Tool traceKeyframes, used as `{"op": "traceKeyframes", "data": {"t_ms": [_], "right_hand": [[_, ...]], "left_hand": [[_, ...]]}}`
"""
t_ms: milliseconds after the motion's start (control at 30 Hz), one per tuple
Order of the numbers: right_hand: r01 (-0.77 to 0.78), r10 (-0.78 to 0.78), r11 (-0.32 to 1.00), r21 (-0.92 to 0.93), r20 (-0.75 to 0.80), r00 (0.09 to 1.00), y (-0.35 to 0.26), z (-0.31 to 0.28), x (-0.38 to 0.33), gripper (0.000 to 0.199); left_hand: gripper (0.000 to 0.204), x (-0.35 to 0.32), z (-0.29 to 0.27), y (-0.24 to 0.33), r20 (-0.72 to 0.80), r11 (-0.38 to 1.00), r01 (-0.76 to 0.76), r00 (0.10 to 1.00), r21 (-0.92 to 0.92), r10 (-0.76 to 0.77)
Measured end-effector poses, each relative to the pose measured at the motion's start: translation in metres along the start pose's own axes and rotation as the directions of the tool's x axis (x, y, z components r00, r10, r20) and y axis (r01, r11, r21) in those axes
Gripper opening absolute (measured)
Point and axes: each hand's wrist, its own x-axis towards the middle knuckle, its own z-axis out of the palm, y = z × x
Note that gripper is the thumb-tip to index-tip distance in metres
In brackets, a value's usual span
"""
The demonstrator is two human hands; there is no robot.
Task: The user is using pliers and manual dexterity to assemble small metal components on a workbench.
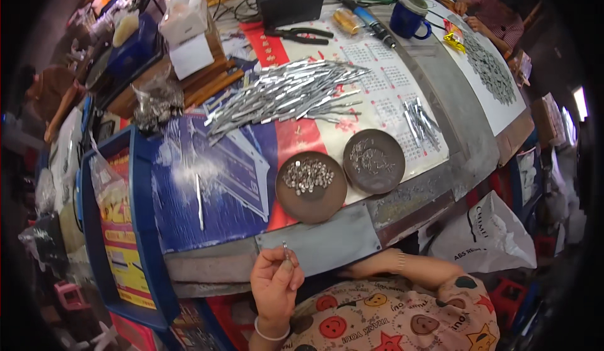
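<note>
My left hand (275, 283) is raised at the table's front edge, thumb and fingers pinched on a small metal piece (285, 246) that sticks up from the fingertips. My right hand (370, 265) lies low against the front edge of the table, its fingers hidden. Just beyond the left hand stands a brown round dish (292, 207) with many small shiny metal pieces (308, 176). A second dark dish (385, 181), holding a few thin silvery bits, is beside it on the right. Farther back, a large heap of narrow silver metal strips (289, 93) is spread over printed sheets.
One strip (200, 200) lies alone at left, near a blue tray (154, 250). A smaller strip pile (420, 123) is at right. Behind are pliers (301, 34), a black box (289, 3) and a blue mug (409, 19). Another person (497, 21) sits at far right, one (53, 96) at left.
</note>
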Motion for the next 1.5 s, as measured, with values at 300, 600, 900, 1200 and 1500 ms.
{"op": "traceKeyframes", "data": {"t_ms": [300,600,900,1200,1500], "right_hand": [[0.054,-0.163,0.966,-0.253,-0.432,0.887,-0.065,-0.12,-0.013,0.025],[-0.075,-0.207,0.814,-0.576,-0.408,0.889,-0.033,-0.132,0.035,0.028],[-0.091,-0.079,0.892,-0.443,-0.351,0.933,-0.042,-0.13,0.033,0.025],[0.077,-0.258,0.825,-0.56,-0.252,0.933,-0.032,-0.136,0.031,0.012],[0.197,-0.252,0.967,-0.16,-0.498,0.83,-0.059,-0.125,0.007,0.022]], "left_hand": [[0.009,0.002,0.013,-0.008,0.104,0.995,0.091,0.991,-0.029,-0.087],[0.01,-0.015,0.008,-0.007,0.065,0.997,0.065,0.996,-0.044,-0.062],[0.011,-0.007,0.007,-0.008,0.072,0.997,0.076,0.995,-0.029,-0.073],[0.011,-0.005,0.009,-0.012,0.073,0.994,0.109,0.992,-0.027,-0.107],[0.011,-0.004,0.013,-0.018,0.06,0.995,0.098,0.993,0.0,-0.098]]}}
